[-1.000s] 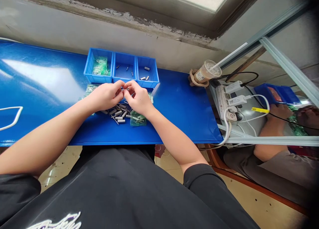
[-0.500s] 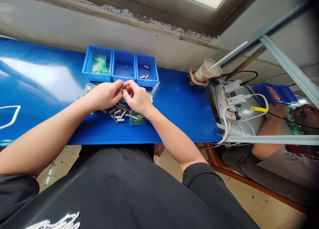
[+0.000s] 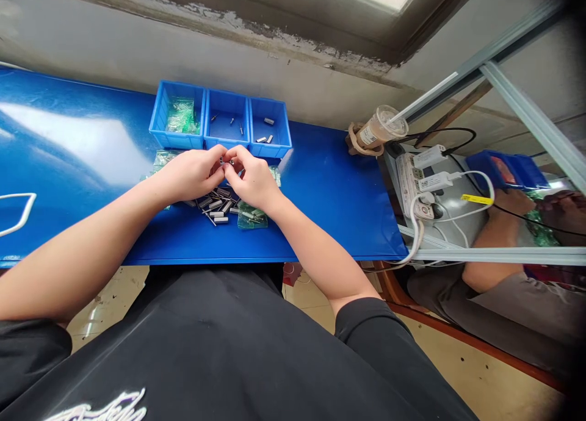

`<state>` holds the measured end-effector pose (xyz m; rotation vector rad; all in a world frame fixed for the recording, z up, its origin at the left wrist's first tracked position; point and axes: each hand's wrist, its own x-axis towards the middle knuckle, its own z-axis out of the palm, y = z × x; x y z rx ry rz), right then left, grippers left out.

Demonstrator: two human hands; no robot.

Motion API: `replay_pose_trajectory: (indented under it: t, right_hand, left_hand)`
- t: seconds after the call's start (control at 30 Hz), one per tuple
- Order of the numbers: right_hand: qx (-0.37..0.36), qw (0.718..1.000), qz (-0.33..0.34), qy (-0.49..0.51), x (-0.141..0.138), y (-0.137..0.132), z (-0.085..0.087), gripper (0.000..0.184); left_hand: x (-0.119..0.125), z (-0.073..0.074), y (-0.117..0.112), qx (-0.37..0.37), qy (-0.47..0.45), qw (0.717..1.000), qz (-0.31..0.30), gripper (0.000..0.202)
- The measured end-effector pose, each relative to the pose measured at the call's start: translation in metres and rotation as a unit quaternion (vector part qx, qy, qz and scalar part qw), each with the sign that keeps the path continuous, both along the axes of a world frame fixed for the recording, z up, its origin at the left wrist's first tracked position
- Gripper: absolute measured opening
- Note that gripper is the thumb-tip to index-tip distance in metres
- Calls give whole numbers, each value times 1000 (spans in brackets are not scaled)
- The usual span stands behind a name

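My left hand (image 3: 196,174) and my right hand (image 3: 251,176) meet fingertip to fingertip above a loose pile of metal parts (image 3: 217,210). Both are closed in a pinch on a small metal part (image 3: 224,161), mostly hidden by the fingers, so its exact kind does not show. The pile below mixes short silvery cylinders with thin pins. A green plastic bag (image 3: 251,216) with metal parts in it lies under my right wrist. Another clear greenish bag (image 3: 165,160) is partly covered by my left hand.
Behind my hands stand three joined blue bins: the left bin (image 3: 153,119) holds green bags, the middle bin (image 3: 224,131) pins, the right bin (image 3: 284,128) cylinders. A drink cup (image 3: 373,134) in a carton holder and a power strip (image 3: 409,177) are rightward. Beyond the metal frame a co-worker's arm (image 3: 497,232) shows.
My hands stay together in nearly the same pose, with only a slight shift of the fingers. The view has tilted a little.
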<state>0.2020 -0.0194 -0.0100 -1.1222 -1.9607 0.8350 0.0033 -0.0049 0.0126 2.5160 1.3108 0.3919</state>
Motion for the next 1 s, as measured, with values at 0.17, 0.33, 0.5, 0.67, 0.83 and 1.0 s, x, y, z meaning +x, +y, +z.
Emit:
replay_pose_trajectory:
  t: [0.17, 0.33, 0.5, 0.67, 0.83, 1.0]
  right_hand:
    - [9, 999, 21, -37, 2, -1, 3, 11]
    - [24, 995, 39, -84, 4, -2, 5, 8]
    - [31, 994, 44, -93, 4, -2, 5, 7]
    - [38, 994, 50, -89, 4, -1, 3, 8]
    - [33, 993, 52, -104, 4, -2, 5, 11]
    - [24, 989, 52, -136, 4, -3, 7, 15]
  left_hand:
    - [-1, -3, 1, 1, 0, 1000, -7, 24]
    - [-1, -5, 3, 12, 0, 1000, -25, 21]
    - [-2, -4, 3, 16, 3, 999, -33, 21]
    - [-2, -5, 3, 11, 3, 999, -33, 21]
    - [-2, -5, 3, 17, -2, 999, -38, 21]
    - [-3, -5, 4, 25, -1, 999, -42, 18]
